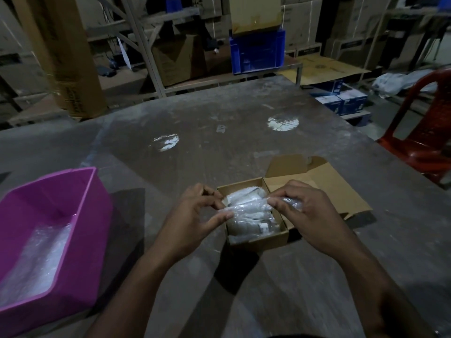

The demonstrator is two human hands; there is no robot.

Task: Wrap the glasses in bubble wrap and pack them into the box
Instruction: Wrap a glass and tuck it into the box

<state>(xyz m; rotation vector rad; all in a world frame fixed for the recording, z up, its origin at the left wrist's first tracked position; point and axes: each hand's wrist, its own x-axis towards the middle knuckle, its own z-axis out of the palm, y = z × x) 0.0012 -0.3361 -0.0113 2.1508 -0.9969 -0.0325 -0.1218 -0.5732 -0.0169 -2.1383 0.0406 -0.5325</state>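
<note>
A small open cardboard box (262, 240) sits on the table in front of me, its lid (324, 189) folded back to the right. Several bubble-wrapped bundles (249, 225) lie inside it. Over the box I hold another bubble-wrapped bundle (246, 207). My left hand (195, 213) pinches its left end, and my right hand (307, 211) grips its right end. The glasses inside the wrap cannot be made out.
A pink plastic tub (92, 206) with sheets of bubble wrap (41, 259) stands at the left. A red plastic chair (424, 132) is beside the table's right edge. Shelving, cardboard boxes and a blue crate (257, 51) stand beyond the table's far edge.
</note>
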